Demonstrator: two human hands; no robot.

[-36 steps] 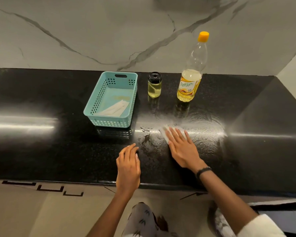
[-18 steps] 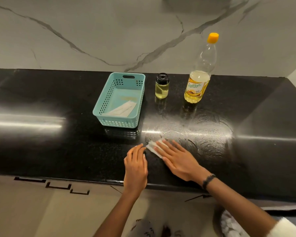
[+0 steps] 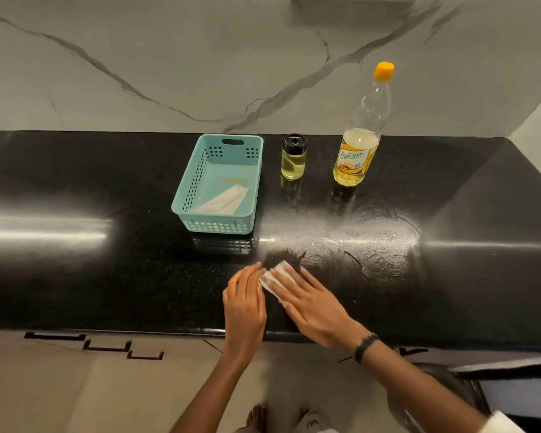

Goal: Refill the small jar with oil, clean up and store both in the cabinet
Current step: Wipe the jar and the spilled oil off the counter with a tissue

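Near the front edge of the black counter [image 3: 75, 276], I see my right hand [image 3: 310, 303] lying flat with straight fingers pressed on a white tissue [image 3: 274, 276], so that grip is open and only pushing down. My left hand [image 3: 245, 303] rests just beside it, fingers relaxed and open, with the fingertips touching the tissue's left edge. Behind the hands the counter shows a wide patch of greasy swirl marks [image 3: 356, 245] (it catches the light in arcs). Toward the back edge stands the small jar [image 3: 293, 159], upright, black lid on, filled with pale yellow oil to well up its glass body. To its right, well apart from it, stands the oil bottle [image 3: 361, 135], upright with its orange cap on, oil reaching only the lower part, the label reading Freedom. Left of the jar sits a teal basket [image 3: 188, 189] with perforated walls, and a folded white paper [image 3: 224, 200] lies on its floor. A dark band [image 3: 364, 346] circles my right wrist. Behind the counter rises a pale marble wall [image 3: 169, 57] with grey veins.
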